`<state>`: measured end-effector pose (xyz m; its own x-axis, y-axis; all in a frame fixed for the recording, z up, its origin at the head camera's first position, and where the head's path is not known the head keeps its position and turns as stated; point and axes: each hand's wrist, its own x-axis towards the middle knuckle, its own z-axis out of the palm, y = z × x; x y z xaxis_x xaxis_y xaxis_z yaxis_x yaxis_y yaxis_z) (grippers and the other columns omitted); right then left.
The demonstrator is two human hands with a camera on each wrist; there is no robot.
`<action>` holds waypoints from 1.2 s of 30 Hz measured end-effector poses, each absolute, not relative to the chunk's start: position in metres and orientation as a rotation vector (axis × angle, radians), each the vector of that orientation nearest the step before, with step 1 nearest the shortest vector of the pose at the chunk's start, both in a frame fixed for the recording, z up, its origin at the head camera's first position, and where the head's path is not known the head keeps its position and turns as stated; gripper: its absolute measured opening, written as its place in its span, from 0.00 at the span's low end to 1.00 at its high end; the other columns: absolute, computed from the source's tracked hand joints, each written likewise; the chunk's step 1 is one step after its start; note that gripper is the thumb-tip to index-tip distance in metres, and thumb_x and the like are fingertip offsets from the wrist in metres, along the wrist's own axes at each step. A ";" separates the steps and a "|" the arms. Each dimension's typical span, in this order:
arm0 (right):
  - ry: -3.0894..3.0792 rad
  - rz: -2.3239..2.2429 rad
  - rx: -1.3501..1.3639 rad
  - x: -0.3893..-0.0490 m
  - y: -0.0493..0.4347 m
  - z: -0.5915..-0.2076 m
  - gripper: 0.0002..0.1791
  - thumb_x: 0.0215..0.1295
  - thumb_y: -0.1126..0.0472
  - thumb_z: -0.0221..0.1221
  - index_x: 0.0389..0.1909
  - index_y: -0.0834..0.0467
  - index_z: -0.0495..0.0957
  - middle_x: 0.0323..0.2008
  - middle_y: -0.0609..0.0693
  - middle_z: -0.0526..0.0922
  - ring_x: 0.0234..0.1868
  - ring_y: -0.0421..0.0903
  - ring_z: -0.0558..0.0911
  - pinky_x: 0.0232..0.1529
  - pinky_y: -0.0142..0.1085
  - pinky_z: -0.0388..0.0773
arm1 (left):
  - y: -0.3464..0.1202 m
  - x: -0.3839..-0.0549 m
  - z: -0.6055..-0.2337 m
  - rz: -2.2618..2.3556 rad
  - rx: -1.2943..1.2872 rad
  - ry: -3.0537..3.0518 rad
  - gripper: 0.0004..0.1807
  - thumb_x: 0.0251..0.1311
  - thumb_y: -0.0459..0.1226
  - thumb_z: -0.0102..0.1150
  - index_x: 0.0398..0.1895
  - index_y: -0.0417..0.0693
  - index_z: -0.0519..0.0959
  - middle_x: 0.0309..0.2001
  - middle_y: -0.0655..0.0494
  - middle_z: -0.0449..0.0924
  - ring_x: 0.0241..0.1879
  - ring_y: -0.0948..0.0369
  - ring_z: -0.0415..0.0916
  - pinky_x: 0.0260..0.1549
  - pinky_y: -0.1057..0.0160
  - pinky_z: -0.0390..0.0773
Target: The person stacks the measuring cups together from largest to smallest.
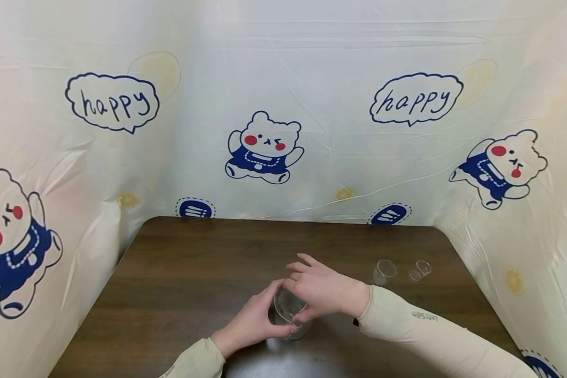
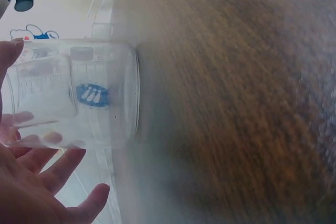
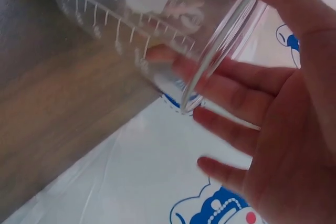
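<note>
A large clear glass beaker (image 1: 288, 310) stands upright on the table near its front middle. My left hand (image 1: 255, 317) grips it from the left, thumb and fingers spread around its upper wall. Inside its upper part is a smaller graduated beaker (image 2: 44, 90), seen through the outer wall in the left wrist view. My right hand (image 1: 323, 286) reaches over from the right and pinches at the rim, thumb on the near side. White scale marks show on the glass (image 3: 126, 14) in the right wrist view, where the other fingers extend past the rim.
Two smaller clear beakers, a medium one (image 1: 384, 273) and a little one (image 1: 420, 270), stand on the right of the dark wooden table (image 1: 193, 262). A printed cloth curtain (image 1: 331, 157) encloses the table's back and sides.
</note>
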<state>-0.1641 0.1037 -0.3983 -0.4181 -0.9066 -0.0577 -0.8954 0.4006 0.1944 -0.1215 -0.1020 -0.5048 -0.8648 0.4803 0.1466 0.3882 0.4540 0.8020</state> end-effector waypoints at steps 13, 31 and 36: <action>-2.776 -0.313 1.519 -0.154 0.096 -0.396 0.33 0.53 0.35 0.75 0.53 0.53 0.84 0.48 0.44 0.88 0.67 0.53 0.76 0.71 0.58 0.65 | -0.102 -0.121 -0.504 1.401 0.775 2.555 0.47 0.55 0.56 0.77 0.74 0.57 0.64 0.64 0.59 0.78 0.55 0.61 0.79 0.54 0.57 0.80; -2.944 -0.266 1.474 -0.152 0.091 -0.394 0.32 0.55 0.40 0.76 0.55 0.55 0.83 0.50 0.46 0.87 0.67 0.52 0.76 0.72 0.63 0.62 | -0.101 -0.123 -0.507 1.394 0.802 2.592 0.46 0.55 0.54 0.77 0.73 0.57 0.64 0.62 0.60 0.79 0.53 0.62 0.80 0.55 0.58 0.79; -3.029 -0.179 1.430 -0.153 0.091 -0.397 0.34 0.55 0.41 0.77 0.58 0.54 0.82 0.55 0.46 0.86 0.68 0.53 0.75 0.72 0.65 0.60 | -0.100 -0.123 -0.508 1.378 0.794 2.604 0.46 0.54 0.55 0.77 0.73 0.57 0.64 0.62 0.60 0.79 0.53 0.62 0.80 0.54 0.58 0.79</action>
<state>-0.1526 0.0907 -0.3968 -0.6179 -0.7501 -0.2356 -0.7726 0.6349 0.0051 -0.1233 -0.1004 -0.5080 -0.8609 0.4838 0.1573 0.4023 0.4581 0.7926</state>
